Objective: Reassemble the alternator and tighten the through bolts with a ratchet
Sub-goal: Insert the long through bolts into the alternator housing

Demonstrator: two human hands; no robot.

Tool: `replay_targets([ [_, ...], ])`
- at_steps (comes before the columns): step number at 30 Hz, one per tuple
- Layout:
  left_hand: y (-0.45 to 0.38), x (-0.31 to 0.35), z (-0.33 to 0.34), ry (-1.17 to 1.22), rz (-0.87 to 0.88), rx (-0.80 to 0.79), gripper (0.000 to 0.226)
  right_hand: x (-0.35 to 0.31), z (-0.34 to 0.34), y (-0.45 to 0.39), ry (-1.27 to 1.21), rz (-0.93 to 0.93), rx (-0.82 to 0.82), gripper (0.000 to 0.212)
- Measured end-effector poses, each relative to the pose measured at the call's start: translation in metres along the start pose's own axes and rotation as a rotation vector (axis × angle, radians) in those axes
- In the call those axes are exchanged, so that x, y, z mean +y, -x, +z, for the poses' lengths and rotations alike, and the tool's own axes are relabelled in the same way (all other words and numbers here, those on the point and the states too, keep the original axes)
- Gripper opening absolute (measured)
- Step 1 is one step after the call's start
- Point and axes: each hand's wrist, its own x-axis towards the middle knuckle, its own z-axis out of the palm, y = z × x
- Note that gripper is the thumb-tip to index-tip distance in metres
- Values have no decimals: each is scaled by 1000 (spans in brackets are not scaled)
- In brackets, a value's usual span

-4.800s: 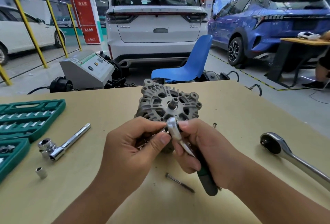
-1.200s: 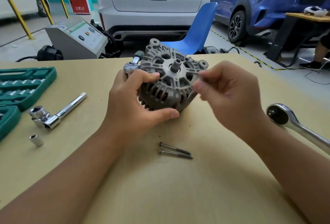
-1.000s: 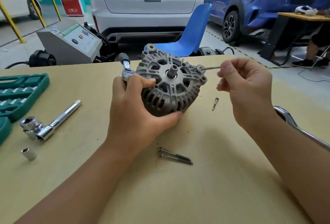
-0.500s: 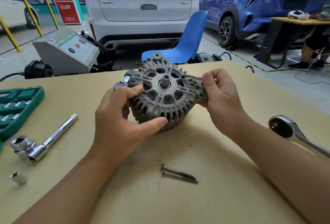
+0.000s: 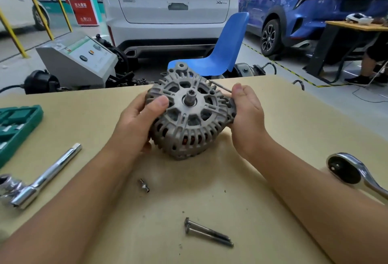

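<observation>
Fingers of both hands curled around the alternator, right pinching a through bolt.

Bare tan tabletop open right of the grey ribbed alternator. Blocked nearer the right edge by a chrome ratchet head. Two long steel bolts and a small metal socket lying in front. Chrome extension bar and green tool case crowding the left.

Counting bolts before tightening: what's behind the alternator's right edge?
A thin through bolt pokes up behind the alternator, by the right hand. Its lower end is hidden. Two more bolts lie on the table.
</observation>
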Motion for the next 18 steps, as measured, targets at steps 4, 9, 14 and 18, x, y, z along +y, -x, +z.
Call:
replay_targets([
  [4,5,11,0,-87,-8,-10,29,-12,8,6,89,15,77,33],
  [9,8,34,-7,-216,-198,-16,35,-11,5,9,116,232,120,33],
  [14,7,40,-15,-129,-307,-79,34,-22,-5,11,378,28,147,31],
  [18,4,41,-7,-105,-334,-26,47,-49,-19,14,174,-99,173,28],
])
